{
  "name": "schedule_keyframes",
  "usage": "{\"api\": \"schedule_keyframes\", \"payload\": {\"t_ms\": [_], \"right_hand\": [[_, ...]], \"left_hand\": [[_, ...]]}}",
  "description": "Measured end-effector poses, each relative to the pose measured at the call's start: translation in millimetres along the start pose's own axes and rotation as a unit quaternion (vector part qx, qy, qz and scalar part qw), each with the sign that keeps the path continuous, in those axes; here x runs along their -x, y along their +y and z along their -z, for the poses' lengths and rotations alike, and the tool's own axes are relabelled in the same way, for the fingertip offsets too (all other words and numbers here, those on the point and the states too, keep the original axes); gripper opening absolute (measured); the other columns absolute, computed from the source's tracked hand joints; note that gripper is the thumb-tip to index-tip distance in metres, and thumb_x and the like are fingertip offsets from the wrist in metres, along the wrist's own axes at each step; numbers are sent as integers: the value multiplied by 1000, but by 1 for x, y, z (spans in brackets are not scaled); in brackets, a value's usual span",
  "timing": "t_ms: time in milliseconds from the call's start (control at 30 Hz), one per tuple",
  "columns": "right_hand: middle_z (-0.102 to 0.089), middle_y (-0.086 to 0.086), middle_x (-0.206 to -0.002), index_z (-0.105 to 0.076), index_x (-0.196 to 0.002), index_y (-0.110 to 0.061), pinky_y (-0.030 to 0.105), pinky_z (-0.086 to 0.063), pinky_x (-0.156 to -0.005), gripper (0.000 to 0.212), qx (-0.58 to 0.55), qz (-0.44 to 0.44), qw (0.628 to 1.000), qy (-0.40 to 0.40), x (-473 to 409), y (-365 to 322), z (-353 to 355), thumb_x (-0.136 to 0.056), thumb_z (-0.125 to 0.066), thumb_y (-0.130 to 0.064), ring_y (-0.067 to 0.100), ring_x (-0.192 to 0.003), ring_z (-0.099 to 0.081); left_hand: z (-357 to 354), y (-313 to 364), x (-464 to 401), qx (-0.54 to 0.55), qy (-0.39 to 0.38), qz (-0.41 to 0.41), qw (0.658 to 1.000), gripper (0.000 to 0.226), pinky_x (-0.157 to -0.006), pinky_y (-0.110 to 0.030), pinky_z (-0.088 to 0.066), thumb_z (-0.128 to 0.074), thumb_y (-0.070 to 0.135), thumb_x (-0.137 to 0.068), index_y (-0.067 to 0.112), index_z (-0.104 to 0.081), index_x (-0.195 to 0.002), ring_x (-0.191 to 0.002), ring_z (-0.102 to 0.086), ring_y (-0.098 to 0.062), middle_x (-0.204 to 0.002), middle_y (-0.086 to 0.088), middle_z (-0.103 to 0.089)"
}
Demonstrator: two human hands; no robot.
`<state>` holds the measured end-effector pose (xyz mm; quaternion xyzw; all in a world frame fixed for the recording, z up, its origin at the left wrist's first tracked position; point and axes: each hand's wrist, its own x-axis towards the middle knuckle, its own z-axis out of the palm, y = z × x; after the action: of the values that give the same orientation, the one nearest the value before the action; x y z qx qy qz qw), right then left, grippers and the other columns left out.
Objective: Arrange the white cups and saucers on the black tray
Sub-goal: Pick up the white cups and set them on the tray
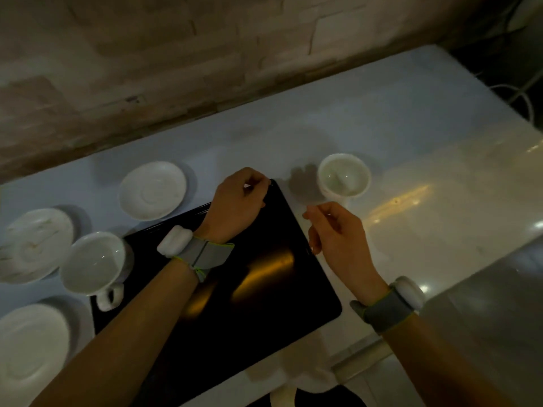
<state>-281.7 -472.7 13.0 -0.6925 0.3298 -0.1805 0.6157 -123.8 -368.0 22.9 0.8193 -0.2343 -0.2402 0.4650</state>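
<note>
Lying nearest at the left edge, a white saucer (29, 345) rests on the pale countertop (382, 118), partly cut off by the frame. Just beyond it a white cup (94, 264) stands upright with its handle toward the viewer, overlapping the left rim of the black tray (279, 289), which sits at an angle in the middle of the counter with nothing on its glossy surface but warm reflections. Left of that cup a second saucer (33, 245) lies flat, and farther back a third saucer (152, 190) sits just off the tray's far-left edge. Both forearms reach in from below, each wearing a grey wristband (202, 255) with a white pod. The left hand (235, 205) is curled at the tray's far corner, its fingertips at the rim there; whether they actually pinch the rim cannot be told. The right hand (338, 233) sits at the tray's right edge, loosely curled with thumb and forefinger drawn together, and its lower fingers seem to meet the rim, though contact is unclear. Beyond the right hand a second white cup (343, 177) stands upright on the counter, just off the tray's far corner. Farthest back, a pale brick wall (176, 54) runs along the counter.
</note>
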Motion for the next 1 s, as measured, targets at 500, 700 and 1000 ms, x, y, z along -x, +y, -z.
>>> {"api": "schedule_keyframes", "payload": {"t_ms": [500,700,1000], "right_hand": [[-70,11,-78,-47,-123,-20,28,-56,-52,44,-27,-172,984,27,-35,37,62,-90,-60,-47,21,-57,-66],[-73,14,-82,-53,-120,-19,33,-57,-54,41,-113,-242,963,-20,-46,47,62,-91,-58,-48,26,-60,-70],[-73,17,-84,-65,-110,-16,33,-55,-55,37,-153,-255,953,-63,-57,55,55,-96,-50,-47,28,-64,-69]], "left_hand": [[-100,21,-54,93,-94,125,983,52,-63,-28,-55,-58,34,-93,26,-42,-142,-95,-68,-24,-123,-4,-58],[-118,20,-61,131,-99,163,973,51,-69,-39,-62,-57,32,-93,33,-42,-141,-89,-71,-28,-127,-11,-61],[-123,12,-64,192,-76,167,964,46,-95,-48,-54,-57,19,-91,29,-51,-136,-114,-61,-26,-131,-7,-60]]}}
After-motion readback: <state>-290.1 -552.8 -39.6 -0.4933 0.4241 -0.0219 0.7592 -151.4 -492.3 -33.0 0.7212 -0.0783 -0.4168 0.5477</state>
